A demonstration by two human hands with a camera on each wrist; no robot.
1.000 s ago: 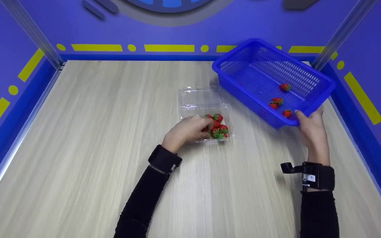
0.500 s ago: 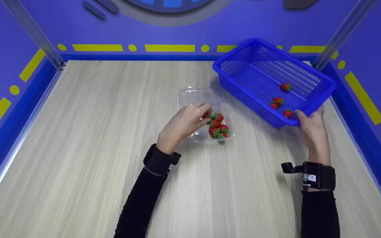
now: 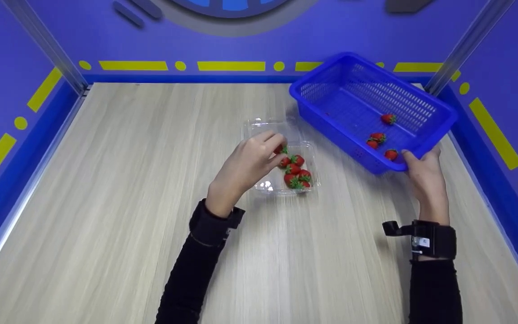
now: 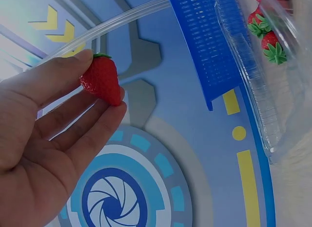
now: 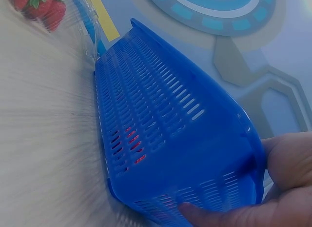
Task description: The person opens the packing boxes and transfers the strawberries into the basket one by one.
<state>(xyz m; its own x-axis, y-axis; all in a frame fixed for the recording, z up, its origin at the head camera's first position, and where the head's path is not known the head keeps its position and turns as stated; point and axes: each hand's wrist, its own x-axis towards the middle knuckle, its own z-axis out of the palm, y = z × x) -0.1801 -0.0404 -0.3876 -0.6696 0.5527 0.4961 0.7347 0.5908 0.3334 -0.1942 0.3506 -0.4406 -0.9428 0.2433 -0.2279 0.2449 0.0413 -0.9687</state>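
My left hand (image 3: 252, 159) pinches a strawberry (image 4: 101, 79) between thumb and fingertips, red with a green leafy top. It is raised over the clear plastic clamshell box (image 3: 268, 186), whose lid lies folded back away from me. Several more strawberries (image 3: 292, 169) are grouped in the box's right half. With my right hand (image 3: 426, 177) I grip the near right corner of a blue plastic basket (image 3: 331, 128), thumb over the rim and fingers underneath on the outside. Several strawberries (image 3: 377, 137) lie inside toward the basket's near right end.
Everything is on a pale wooden tabletop (image 3: 128, 202). Blue panels (image 3: 232, 49) with yellow marks wall it in at the back and both sides, with metal posts (image 3: 468, 42) at the rear corners. The basket stands close to the box's right side.
My left hand has lifted a strawberry out from the group in the box and moved up and slightly away from me. The right hand and basket have stayed in place.
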